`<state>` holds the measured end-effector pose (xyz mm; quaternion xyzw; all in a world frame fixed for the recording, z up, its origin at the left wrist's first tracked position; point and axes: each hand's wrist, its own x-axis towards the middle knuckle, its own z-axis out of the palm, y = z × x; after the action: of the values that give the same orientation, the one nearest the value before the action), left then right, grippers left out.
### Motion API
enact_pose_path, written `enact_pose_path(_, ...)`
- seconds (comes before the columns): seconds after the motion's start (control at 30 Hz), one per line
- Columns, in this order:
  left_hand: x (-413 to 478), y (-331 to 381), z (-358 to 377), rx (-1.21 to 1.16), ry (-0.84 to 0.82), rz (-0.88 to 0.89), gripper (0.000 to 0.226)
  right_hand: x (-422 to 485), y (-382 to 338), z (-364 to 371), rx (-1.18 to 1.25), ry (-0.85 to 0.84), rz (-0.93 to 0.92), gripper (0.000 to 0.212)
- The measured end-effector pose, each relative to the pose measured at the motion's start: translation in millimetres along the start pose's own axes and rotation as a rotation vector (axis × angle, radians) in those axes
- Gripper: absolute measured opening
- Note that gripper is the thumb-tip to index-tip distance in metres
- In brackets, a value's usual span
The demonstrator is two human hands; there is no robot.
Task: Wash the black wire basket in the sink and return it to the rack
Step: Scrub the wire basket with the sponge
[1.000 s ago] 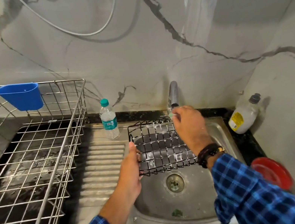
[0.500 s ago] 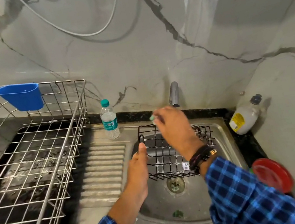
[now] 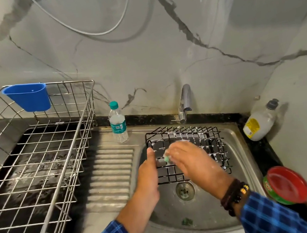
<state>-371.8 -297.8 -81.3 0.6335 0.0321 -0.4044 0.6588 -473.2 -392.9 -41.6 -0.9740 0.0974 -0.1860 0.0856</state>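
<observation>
The black wire basket [image 3: 203,138] lies in the steel sink [image 3: 235,143], soap foam clinging to its wires. My left hand [image 3: 148,170] grips the basket's left rim, thumb up along the edge. My right hand [image 3: 189,159] is over the basket's floor and holds a small green scrubber [image 3: 166,158] against the wires; the hand is blurred. The steel dish rack [image 3: 40,167] stands on the counter to the left with nothing on its grid.
A blue plastic cup [image 3: 28,97] hangs on the rack's back rim. A water bottle [image 3: 117,122] stands on the drainboard. The tap [image 3: 184,102] rises behind the sink. A white detergent bottle [image 3: 260,122] and a red-lidded green tub [image 3: 285,185] sit on the right counter.
My right hand came down from the basket's far rim near the tap to its floor, left of centre. The basket dropped lower and flatter in the sink, with my left hand still on its rim.
</observation>
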Motion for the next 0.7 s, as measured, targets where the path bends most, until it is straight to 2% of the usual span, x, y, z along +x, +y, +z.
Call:
enact_pose_path(0.07, 3.4, -5.5, 0.9, -0.004, -0.016, -0.004, 0.091, 14.3, 7.8, -5.0, 0.074, 0.083, 0.107, 0.022)
enact_pose_path(0.13, 5.6, -7.7, 2.9, 0.005, -0.02, -0.021, 0.083, 32.2, 10.8, -11.1, 0.026, 0.125, 0.175, 0.023)
enact_pose_path(0.17, 4.9, -6.1, 3.4, -0.008, -0.019, -0.027, 0.081, 37.5, 9.0, -12.5, -0.057, 0.086, 0.146, 0.023)
enact_pose_path(0.2, 5.9, -6.1, 4.0, -0.026, -0.003, -0.029, 0.082, 38.9, 5.1, -13.4, -0.135, 0.025, 0.103, 0.028)
enact_pose_path(0.3, 18.4, -13.0, 3.1, -0.045, 0.013, -0.035, 0.093, 18.7, -9.8, -11.3, -0.278, -0.106, 0.036, 0.064)
enact_pose_path(0.33, 25.7, -17.0, 1.9, -0.051, 0.018, -0.047, 0.099, 7.4, -12.0, -7.4, -0.265, -0.123, 0.019, 0.071)
enact_pose_path(0.4, 35.9, -26.0, -0.8, -0.054, 0.016, -0.075, 0.09, -17.4, -13.1, 1.6, -0.172, -0.148, 0.001, 0.078)
enact_pose_path(0.53, 16.9, -14.1, -2.2, -0.1, 0.011, -0.13, 0.069, -49.6, 2.6, 7.8, -0.138, -0.203, 0.039, 0.074)
enact_pose_path(0.63, 7.8, -2.9, 0.9, -0.072, 0.024, -0.123, 0.05, -41.2, 15.4, 2.9, -0.228, -0.161, 0.122, 0.051)
enact_pose_path(0.7, 11.0, -2.1, 4.6, -0.07, 0.015, -0.107, 0.053, -28.1, 8.5, 2.2, -0.213, -0.098, 0.157, 0.041)
